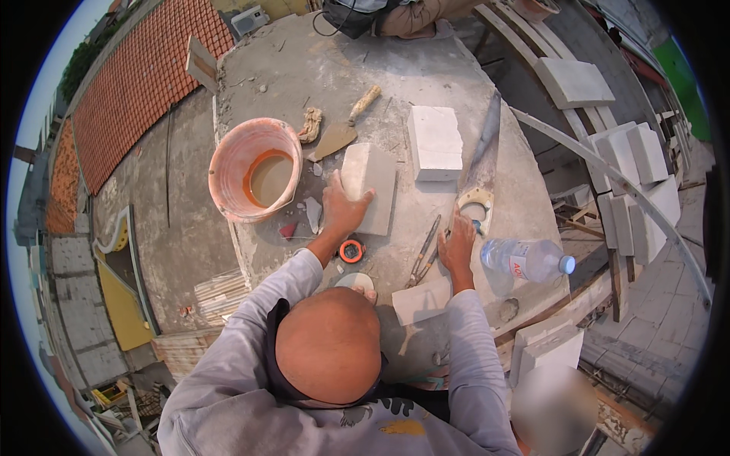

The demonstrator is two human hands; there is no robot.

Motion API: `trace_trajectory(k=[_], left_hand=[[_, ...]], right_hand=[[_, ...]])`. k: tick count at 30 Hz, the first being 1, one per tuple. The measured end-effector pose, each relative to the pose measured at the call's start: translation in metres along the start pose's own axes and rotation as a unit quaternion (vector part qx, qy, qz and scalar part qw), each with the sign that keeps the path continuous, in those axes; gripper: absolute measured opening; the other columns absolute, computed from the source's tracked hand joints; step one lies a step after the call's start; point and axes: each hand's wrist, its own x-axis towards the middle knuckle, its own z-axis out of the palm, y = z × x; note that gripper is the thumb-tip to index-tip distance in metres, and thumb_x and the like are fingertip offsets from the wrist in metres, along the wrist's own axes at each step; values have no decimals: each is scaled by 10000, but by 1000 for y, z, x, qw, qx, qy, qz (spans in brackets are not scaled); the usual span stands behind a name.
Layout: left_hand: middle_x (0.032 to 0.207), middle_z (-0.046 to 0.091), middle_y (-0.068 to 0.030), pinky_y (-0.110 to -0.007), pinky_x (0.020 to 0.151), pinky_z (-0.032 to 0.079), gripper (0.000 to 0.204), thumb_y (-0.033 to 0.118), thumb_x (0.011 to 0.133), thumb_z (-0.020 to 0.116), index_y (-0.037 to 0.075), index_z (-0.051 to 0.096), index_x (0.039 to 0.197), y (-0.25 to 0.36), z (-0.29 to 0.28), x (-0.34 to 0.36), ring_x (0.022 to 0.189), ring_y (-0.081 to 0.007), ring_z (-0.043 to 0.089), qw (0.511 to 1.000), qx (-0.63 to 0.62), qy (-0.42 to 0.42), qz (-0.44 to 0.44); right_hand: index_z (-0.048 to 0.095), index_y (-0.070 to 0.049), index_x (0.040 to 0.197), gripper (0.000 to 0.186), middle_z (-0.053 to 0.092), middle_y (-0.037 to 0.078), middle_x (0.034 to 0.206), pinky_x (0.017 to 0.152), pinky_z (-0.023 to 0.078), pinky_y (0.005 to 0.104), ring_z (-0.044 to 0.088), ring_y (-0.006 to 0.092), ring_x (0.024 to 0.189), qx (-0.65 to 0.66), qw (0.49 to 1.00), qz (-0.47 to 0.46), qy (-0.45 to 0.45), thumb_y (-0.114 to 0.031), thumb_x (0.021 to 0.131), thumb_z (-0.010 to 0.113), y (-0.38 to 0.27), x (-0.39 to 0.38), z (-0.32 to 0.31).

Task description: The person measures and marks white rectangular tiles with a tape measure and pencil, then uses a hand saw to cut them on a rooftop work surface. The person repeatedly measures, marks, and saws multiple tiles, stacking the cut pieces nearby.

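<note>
My left hand (346,207) grips the near end of a pale lightweight block (380,186) lying on the concrete slab, thumb and fingers on either side. My right hand (458,243) is closed beside the handle of a hand saw (484,161); a small blue bit shows by its fingers, and what they hold is hidden. Just left of that hand lies a long two-legged tool (426,249), like pliers or dividers. A second white block (436,143) with a rough edge sits beyond. An orange and black tape measure (351,251) lies near my left wrist.
A pink bucket (220,171) with grey liquid stands left, beside a trowel (334,140) and a crumpled cloth or glove (310,125). A clear water bottle (525,258) lies at right near the slab's edge. More blocks (646,152) are stacked right. Another person (414,19) sits at the far edge.
</note>
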Motion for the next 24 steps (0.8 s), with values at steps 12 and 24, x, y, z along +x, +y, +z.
trace_trajectory(k=[12, 24], left_hand=[[1397, 537, -355, -514, 1151, 411, 1124, 492, 815, 865, -69, 317, 1619, 20, 14, -10, 1329, -462, 515, 987, 136, -19, 81], [1472, 491, -345, -539, 1169, 419, 1150, 464, 825, 865, -55, 248, 1646, 27, 33, -24, 1398, -505, 479, 981, 147, 2, 124]], right_hand=[[327, -32, 1670, 846, 527, 213, 1531, 1299, 229, 565, 362, 410, 1533, 22, 999, -14, 41, -148, 936, 730, 2, 5, 6], [293, -48, 1693, 866, 523, 220, 1553, 1310, 202, 552, 354, 412, 1547, 23, 999, -2, 29, -169, 945, 712, 4, 5, 6]])
